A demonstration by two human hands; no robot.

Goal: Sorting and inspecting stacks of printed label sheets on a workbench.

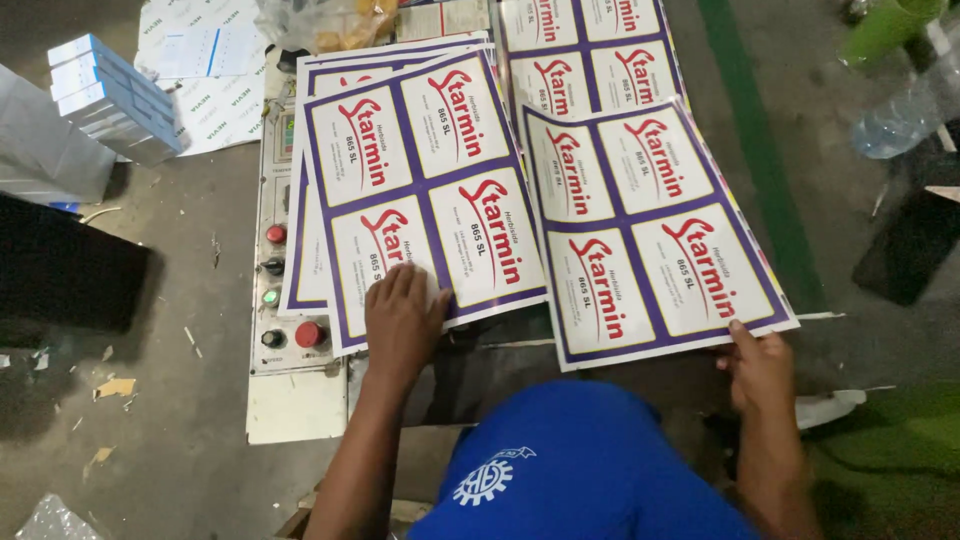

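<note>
Glossy rectangular label sheets [425, 190] under hands

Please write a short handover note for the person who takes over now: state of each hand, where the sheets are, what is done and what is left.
Left hand: flat, palm down on the near edge of the left stack of label sheets.
Right hand: fingers grip the near corner of the right label sheet.
The left stack partly covers a control panel with red and green buttons.
Done: sheets lie in two groups, side by side.
Left: cannot be told from this view.
</note>
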